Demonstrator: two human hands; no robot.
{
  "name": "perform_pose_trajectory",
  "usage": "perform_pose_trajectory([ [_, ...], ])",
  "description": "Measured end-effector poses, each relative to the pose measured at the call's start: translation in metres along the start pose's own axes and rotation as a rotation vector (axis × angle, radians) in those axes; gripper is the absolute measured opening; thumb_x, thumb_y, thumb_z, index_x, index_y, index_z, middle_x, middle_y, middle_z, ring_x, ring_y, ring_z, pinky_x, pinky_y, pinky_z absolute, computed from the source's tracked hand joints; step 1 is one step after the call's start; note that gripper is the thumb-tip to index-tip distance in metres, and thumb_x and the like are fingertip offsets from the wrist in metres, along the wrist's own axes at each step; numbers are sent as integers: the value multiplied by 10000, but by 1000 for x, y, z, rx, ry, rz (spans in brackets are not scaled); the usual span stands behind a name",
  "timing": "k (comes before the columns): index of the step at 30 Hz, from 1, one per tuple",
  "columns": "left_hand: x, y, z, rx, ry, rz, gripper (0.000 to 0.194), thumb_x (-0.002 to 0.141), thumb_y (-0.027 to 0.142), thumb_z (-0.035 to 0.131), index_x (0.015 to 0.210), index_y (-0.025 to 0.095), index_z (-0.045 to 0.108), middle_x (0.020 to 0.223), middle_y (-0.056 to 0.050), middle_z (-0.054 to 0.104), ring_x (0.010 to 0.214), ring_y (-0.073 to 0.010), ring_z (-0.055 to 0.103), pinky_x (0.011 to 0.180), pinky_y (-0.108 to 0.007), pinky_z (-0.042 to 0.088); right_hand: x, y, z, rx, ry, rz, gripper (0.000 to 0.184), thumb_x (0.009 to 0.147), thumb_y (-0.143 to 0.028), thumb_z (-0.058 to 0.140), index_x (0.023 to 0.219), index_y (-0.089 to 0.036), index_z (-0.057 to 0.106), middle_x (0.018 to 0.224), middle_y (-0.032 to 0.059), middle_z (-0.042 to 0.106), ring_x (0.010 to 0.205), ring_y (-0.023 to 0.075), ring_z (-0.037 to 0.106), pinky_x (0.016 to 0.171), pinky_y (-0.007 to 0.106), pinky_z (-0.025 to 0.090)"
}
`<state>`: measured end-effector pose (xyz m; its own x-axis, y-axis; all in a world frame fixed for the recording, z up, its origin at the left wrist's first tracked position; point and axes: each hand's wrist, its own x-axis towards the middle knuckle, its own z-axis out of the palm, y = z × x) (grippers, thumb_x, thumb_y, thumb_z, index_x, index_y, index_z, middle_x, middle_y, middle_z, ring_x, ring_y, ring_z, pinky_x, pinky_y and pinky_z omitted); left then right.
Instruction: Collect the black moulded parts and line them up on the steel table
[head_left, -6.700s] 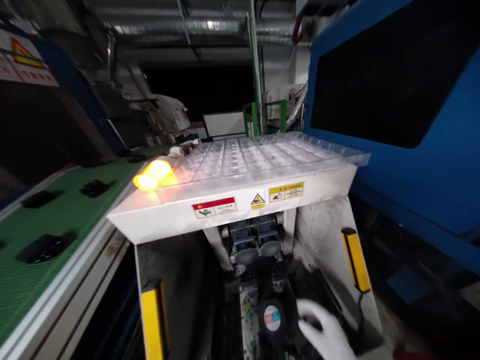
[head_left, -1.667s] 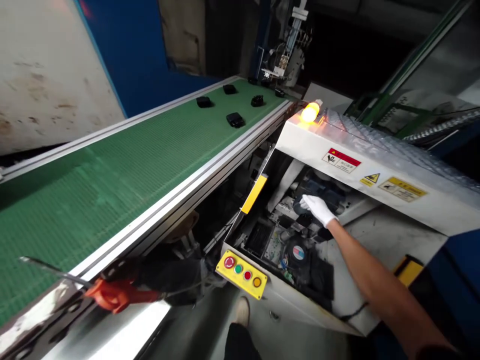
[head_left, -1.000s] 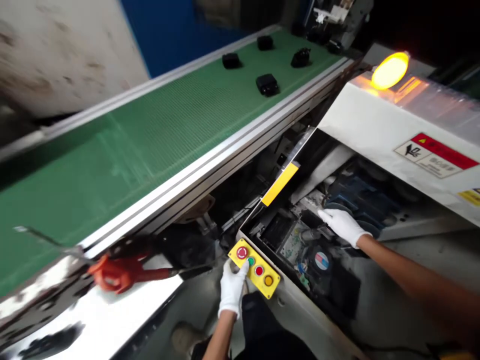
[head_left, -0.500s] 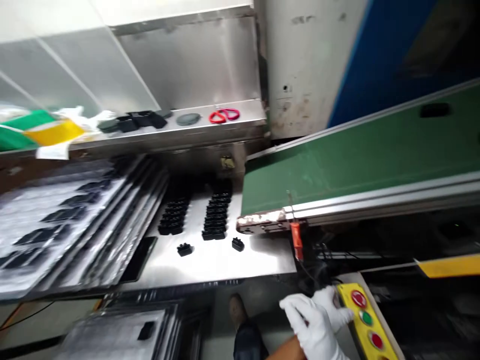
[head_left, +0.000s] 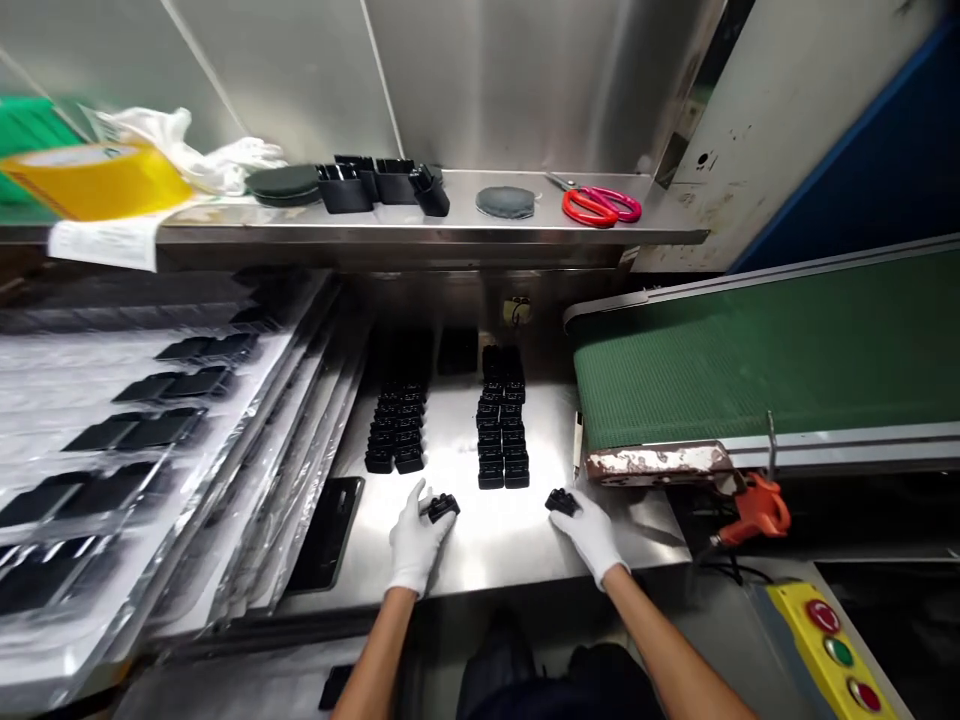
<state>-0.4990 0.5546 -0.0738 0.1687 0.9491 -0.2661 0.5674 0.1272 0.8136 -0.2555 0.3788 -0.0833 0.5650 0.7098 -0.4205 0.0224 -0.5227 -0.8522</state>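
Observation:
My left hand [head_left: 416, 540] in a white glove is shut on a small black moulded part [head_left: 442, 507] at the front of the stainless steel table [head_left: 480, 545]. My right hand [head_left: 589, 530], also gloved, grips a matching black part [head_left: 562, 502] a little further right. Between and beyond them, two columns of black parts [head_left: 395, 430] [head_left: 499, 425] stand packed close together on the steel. Neither hand touches these columns.
Stacked clear trays [head_left: 150, 400] holding black parts lie to the left. A steel shelf [head_left: 450, 235] behind carries red scissors [head_left: 592, 207] and yellow tape [head_left: 97, 180]. The green conveyor [head_left: 712, 370] ends at right, above an orange-handled tool [head_left: 754, 510] and a yellow button box [head_left: 821, 640].
My view has swung from the machine and conveyor to the steel table. My hands have left the yellow button box. Each now holds a black part, and the columns look longer.

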Motion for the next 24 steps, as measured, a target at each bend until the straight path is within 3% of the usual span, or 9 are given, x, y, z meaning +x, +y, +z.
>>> perform_pose_trajectory([
  [3,0,19,2,-133,-211,-31,590,652,228,772,1208,201,575,1002,-68,704,941,-249,674,961,-406,487,-3,-21,14,81,-8,54,293,683,-307,689,940,-188,615,921,57,704,914,249,648,818,348,516],
  [6,-27,40,-4,-277,-453,-97,533,669,251,760,1154,203,547,1010,-60,699,848,-211,676,745,-318,548,-31,-46,21,174,-139,104,227,686,-302,700,852,-174,613,762,24,680,704,192,639,606,283,492],
  [9,-65,64,-16,-485,-699,-261,495,703,294,769,1139,218,546,958,-23,657,676,-134,597,497,-220,439,-69,-78,14,259,-309,150,170,720,-295,699,769,-162,604,617,-30,590,453,88,475,421,211,325],
  [12,-95,92,-26,-659,-836,-413,468,735,280,769,1155,209,576,816,5,607,615,-91,510,445,-182,325,-97,-111,-3,308,-406,172,156,763,-262,670,695,-155,579,591,-45,540,392,35,352,369,193,189],
  [16,-115,124,-31,-675,-892,-367,239,751,266,755,950,166,667,762,-20,631,631,-111,511,542,-216,412,-114,-140,-25,321,-452,220,157,791,-248,631,681,-144,588,578,-26,566,361,30,386,351,187,149],
  [20,-123,145,-36,-583,-782,-331,312,580,263,858,858,200,734,785,-30,686,713,-196,602,672,-308,508,-124,-151,-42,403,-474,156,82,760,-231,681,769,-150,669,589,-27,600,398,59,470,378,172,279],
  [22,-126,154,-42,-484,-686,-164,348,513,250,881,843,233,773,811,-43,719,761,-253,645,710,-362,536,-129,-156,-50,412,-434,49,225,671,-180,778,889,-190,727,721,-7,681,571,115,609,518,201,453],
  [24,-133,165,-50,-441,-591,38,304,496,278,880,790,267,801,774,-53,728,790,-293,659,748,-407,551,-133,-162,-58,386,-394,-160,375,616,-150,839,963,-262,753,887,7,727,778,170,674,706,259,527],
])
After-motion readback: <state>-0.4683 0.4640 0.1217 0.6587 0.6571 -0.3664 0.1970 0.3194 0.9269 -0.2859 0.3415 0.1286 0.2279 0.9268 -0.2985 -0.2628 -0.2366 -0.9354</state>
